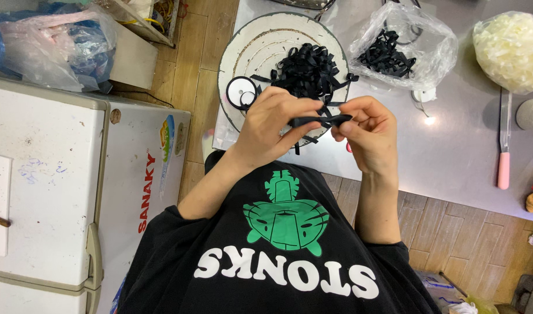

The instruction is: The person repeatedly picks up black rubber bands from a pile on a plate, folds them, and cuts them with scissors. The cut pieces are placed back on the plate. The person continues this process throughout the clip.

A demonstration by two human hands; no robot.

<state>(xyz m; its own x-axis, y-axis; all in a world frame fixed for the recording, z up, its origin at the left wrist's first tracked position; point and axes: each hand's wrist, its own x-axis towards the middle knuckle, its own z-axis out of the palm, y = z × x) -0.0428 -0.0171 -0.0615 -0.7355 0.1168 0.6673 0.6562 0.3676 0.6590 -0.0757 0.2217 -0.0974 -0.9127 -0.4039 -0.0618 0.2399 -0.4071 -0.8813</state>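
Head view: both hands meet just above the near edge of the tabletop [452, 157], working one black ribbon [322, 120]. The left hand [272, 125] has its fingers pinched on the ribbon's left part, and the right hand [365, 131] has its fingers pinched on the right end, so the strip lies stretched and folded between them. It looks like a bow being formed; the fold is there, but I cannot tell whether it is tied or fixed yet.

Just behind the hands stands a round white tray [249, 52] with a heap of black ribbon pieces [307, 70]; whether these are finished bows or loose cuts is too tangled to judge. A small round roll [241, 92] lies on the tray's left side. Further right, a clear bag [406, 46] holds more black ribbon, so plenty of material seems left. A second bag with white ribbon [514, 49] sits at the far right, and a pink-handled knife [504, 145] lies well apart from the hands.

Left of the person is a white chest freezer [51, 186]. Nothing crowds the hands.
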